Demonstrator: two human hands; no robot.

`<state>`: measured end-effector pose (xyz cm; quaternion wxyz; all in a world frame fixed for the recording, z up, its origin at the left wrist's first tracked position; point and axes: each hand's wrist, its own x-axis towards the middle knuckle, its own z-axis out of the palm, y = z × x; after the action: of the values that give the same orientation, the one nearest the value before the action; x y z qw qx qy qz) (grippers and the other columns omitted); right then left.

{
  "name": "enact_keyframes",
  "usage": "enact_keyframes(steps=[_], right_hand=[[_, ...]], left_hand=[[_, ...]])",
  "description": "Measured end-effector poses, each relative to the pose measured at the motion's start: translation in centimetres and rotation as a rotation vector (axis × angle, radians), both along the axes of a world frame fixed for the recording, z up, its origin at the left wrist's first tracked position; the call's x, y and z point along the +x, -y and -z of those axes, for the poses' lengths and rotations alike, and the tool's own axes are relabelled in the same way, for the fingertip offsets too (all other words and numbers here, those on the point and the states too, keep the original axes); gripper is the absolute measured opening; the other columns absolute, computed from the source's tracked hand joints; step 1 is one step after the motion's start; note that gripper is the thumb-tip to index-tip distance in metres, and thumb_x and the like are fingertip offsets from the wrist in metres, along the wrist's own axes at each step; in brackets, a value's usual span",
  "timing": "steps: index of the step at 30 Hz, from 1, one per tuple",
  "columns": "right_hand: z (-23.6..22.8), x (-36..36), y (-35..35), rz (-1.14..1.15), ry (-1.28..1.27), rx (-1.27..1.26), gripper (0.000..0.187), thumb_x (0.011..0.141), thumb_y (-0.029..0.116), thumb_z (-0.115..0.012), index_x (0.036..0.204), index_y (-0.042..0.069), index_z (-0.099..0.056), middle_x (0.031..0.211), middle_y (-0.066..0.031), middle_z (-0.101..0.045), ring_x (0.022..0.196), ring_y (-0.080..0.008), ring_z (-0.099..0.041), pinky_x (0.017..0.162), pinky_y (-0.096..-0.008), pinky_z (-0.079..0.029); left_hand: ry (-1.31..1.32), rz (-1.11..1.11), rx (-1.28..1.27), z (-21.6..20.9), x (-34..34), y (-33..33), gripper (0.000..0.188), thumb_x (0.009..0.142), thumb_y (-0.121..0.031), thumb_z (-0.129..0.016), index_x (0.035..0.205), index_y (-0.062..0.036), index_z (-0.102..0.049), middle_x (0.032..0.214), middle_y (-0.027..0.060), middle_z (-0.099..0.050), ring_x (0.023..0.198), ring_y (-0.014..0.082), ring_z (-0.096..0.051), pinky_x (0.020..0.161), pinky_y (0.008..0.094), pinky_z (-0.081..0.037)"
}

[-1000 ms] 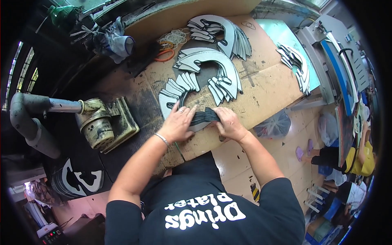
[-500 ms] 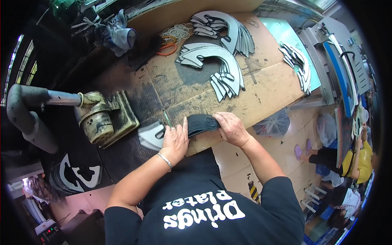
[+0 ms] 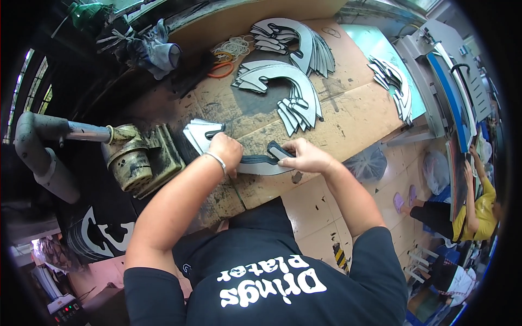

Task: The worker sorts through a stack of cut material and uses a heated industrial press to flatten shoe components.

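My left hand (image 3: 225,150) and my right hand (image 3: 309,156) grip the two ends of a stack of curved flat pieces (image 3: 262,166), with white faces and black edges. The stack lies low over the near edge of the cardboard-covered bench. Its white left end (image 3: 199,133) shows beyond my left hand, whose fingers curl around it and are partly hidden. At the other end, my right thumb and fingers pinch the stack beside a dark-edged hooked tip (image 3: 278,150).
Fanned stacks of similar pieces (image 3: 302,87) lie farther back, with another at the right (image 3: 401,92) and one lower left (image 3: 106,233). Orange-handled scissors (image 3: 222,69) lie near pale rubber bands (image 3: 235,48). A grimy machine with a pipe (image 3: 130,163) stands left. A person in yellow (image 3: 474,212) is at right.
The stack has been turned, so its white face and hooked ends now show instead of the black edge. My left hand has moved up; my right hand has shifted slightly right.
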<state>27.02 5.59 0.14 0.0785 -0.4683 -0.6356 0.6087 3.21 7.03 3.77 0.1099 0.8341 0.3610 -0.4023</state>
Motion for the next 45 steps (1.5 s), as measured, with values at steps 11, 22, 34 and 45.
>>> enact_keyframes(steps=[11,22,34,45], right_hand=[[3.8,0.8,-3.2,-0.016,0.140,-0.188,0.047,0.066,0.025,-0.075,0.100,-0.007,-0.067,0.088,-0.0157,-0.067,0.080,-0.0214,-0.062,0.070,-0.0305,-0.048],[2.8,-2.1,-0.8,-0.036,0.146,-0.180,0.046,0.072,0.022,-0.071,0.103,-0.011,-0.062,0.086,-0.0182,-0.065,0.071,-0.0239,-0.065,0.053,-0.0355,-0.055],[0.7,-2.4,-0.4,0.062,0.153,-0.280,0.039,0.074,0.019,-0.072,0.101,-0.009,-0.065,0.079,-0.0123,-0.064,0.061,-0.0183,-0.062,0.042,-0.0319,-0.051],[-0.1,-2.3,-0.4,0.073,0.165,-0.269,0.039,0.070,0.022,-0.071,0.096,-0.007,-0.067,0.081,-0.0154,-0.065,0.068,-0.0231,-0.064,0.050,-0.0364,-0.054]], left_hand=[[1.146,-0.613,0.747,2.3,-3.5,4.8,0.043,0.075,-0.023,-0.076,0.108,-0.0009,-0.058,0.111,0.0173,-0.057,0.099,0.0308,-0.059,0.085,0.0369,-0.049],[0.902,-1.508,0.533,7.9,-0.1,6.8,0.078,0.073,-0.038,-0.075,0.122,0.0124,-0.043,0.115,0.0277,-0.048,0.112,0.0419,-0.049,0.096,0.0432,-0.041],[0.627,-1.392,0.566,6.6,-0.9,0.4,0.055,0.071,-0.022,-0.072,0.113,0.0071,-0.051,0.114,0.0240,-0.053,0.107,0.0405,-0.055,0.091,0.0430,-0.047],[0.549,-1.289,0.601,6.1,-0.7,-1.3,0.050,0.069,-0.030,-0.072,0.101,0.0067,-0.059,0.106,0.0270,-0.060,0.099,0.0408,-0.061,0.086,0.0444,-0.050]])
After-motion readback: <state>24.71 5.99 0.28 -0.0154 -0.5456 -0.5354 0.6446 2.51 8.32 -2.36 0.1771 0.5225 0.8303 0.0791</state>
